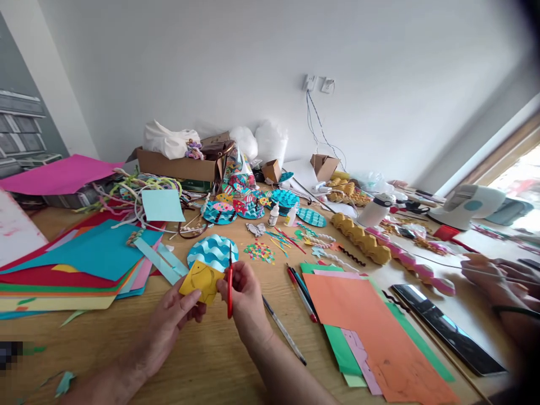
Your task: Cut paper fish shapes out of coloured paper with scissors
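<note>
Between the thumb and fingers of my left hand (179,309) is a piece of yellow paper (202,283) with a fish-like outline drawn on it. My right hand (244,298) grips red-handled scissors (230,287), their blades pointing up and away from me. Its fingertips also meet the right edge of the yellow paper. The scissors stand beside the paper, and no cut shows clearly. Just behind the paper lies a round disc (213,251) with blue and white waves. A pen (284,329) rests on the table right of my right wrist.
Coloured paper sheets (84,247) are stacked at left. Orange paper (371,326) and a black phone (447,329) lie at right. Small glue bottles (274,214), confetti (259,252) and egg-carton strips (363,239) spread across the middle. Another person's hands (485,275) are at the right edge.
</note>
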A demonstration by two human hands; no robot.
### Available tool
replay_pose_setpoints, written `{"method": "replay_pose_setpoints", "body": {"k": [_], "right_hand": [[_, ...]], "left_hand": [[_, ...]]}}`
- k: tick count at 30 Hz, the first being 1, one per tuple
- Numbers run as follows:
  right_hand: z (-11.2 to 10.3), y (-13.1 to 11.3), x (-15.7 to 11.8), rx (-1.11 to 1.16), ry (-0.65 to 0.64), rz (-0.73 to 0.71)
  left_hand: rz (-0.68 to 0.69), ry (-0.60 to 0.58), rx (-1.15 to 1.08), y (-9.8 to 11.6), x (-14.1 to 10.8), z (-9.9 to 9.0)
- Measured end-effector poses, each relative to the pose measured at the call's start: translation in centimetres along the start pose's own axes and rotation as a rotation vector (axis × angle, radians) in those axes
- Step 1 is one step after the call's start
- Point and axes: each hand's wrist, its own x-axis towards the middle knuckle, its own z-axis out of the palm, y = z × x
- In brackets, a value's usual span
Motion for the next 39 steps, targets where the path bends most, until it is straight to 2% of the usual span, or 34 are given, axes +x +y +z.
{"method": "replay_pose_setpoints", "body": {"k": [4, 8, 12, 15, 19, 21, 27, 32, 39], "right_hand": [[0.1, -0.6, -0.3, 0.036, -0.004, 0.013], [0.3, -0.7, -0.5, 0.047, -0.029, 0.006], [0.4, -1.6, -0.8, 0.04, -0.074, -0.004], [0.1, -3.2, -1.7, 0.009, -0.128, -0.008], [-1.0, -5.6, -4.1, -0.228, -0.231, 0.04], [-1.8, -6.2, -5.4, -0.389, -0.259, 0.069], [-3.7, -6.0, -7.1, -0.535, -0.341, 0.171], [-3.5, -5.9, -7.2, -0.542, -0.344, 0.185], [-3.1, -5.6, -7.4, -0.511, -0.365, 0.217]], "left_hand": [[0.018, 0.021, 0.025, -0.2, 0.0, 0.3], [0.094, 0.01, 0.106, -0.2, 0.1, 0.6], [0.127, 0.018, 0.133, 0.9, -0.6, 1.0], [0.142, 0.029, 0.107, 2.3, -1.8, 1.3], [0.146, 0.067, 0.04, 3.8, -3.3, 1.4], [0.144, 0.036, 0.036, 4.2, -3.8, 1.5], [0.075, -0.086, 0.063, 4.4, -4.1, 1.5], [0.032, -0.156, 0.089, 4.1, -3.8, 1.3], [0.018, -0.165, 0.059, 3.7, -3.8, 1.2]]}}
